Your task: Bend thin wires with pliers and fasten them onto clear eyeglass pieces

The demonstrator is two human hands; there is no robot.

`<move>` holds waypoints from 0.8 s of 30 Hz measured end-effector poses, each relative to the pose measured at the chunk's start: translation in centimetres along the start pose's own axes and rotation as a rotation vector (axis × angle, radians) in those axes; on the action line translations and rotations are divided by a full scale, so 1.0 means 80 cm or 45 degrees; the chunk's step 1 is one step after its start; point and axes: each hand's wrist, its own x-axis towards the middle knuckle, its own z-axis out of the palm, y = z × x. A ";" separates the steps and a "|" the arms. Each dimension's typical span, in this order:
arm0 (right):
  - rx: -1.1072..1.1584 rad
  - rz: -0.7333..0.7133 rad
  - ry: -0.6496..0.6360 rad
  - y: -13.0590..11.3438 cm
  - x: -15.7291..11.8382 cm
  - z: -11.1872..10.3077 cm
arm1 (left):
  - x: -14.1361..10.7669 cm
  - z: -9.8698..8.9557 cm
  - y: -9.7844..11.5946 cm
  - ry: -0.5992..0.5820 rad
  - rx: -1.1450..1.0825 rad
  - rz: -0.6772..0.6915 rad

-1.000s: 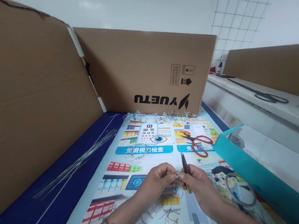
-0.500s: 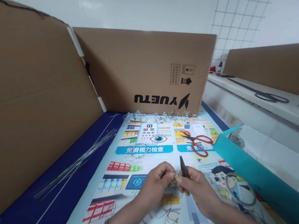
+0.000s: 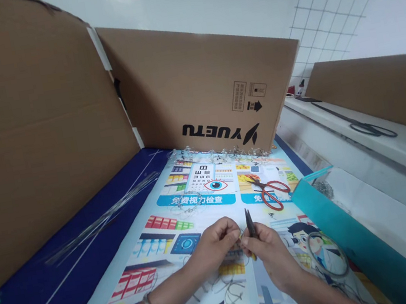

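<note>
My left hand is closed in a pinch on a thin piece of wire, whose far end is hard to make out. My right hand is wrapped around small pliers with dark pointed jaws facing up and a bit of yellow handle below. Its thumb and fingertip also meet close to the wire, almost touching the left fingertips. Bent wire pieces lie on the printed sheet below the hands. Beyond the right hand rest red-handled scissors, blades toward the left.
A wire coil lies at right beside a teal box. Straight wires lie on the blue surface at left. Tangled wire shapes line the foot of the upright cardboard. More cardboard walls the left side.
The plier tips look slightly parted now, where they looked together before. Both hands stay nearly in place, fingertips close together; the view has shifted a little.
</note>
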 end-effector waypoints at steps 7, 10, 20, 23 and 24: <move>-0.022 0.007 -0.006 -0.007 -0.001 0.005 | -0.002 -0.002 -0.001 0.060 0.279 0.053; -0.019 0.003 -0.034 -0.007 -0.001 0.006 | -0.004 -0.001 0.001 0.101 0.360 0.096; -0.081 -0.013 -0.087 -0.010 0.001 0.002 | -0.007 -0.004 0.004 0.168 0.699 0.170; -0.121 -0.024 -0.104 -0.009 0.003 -0.002 | -0.005 -0.006 0.004 0.122 0.688 0.157; -0.146 -0.035 -0.106 -0.009 0.005 -0.004 | -0.004 -0.007 0.005 0.099 0.682 0.147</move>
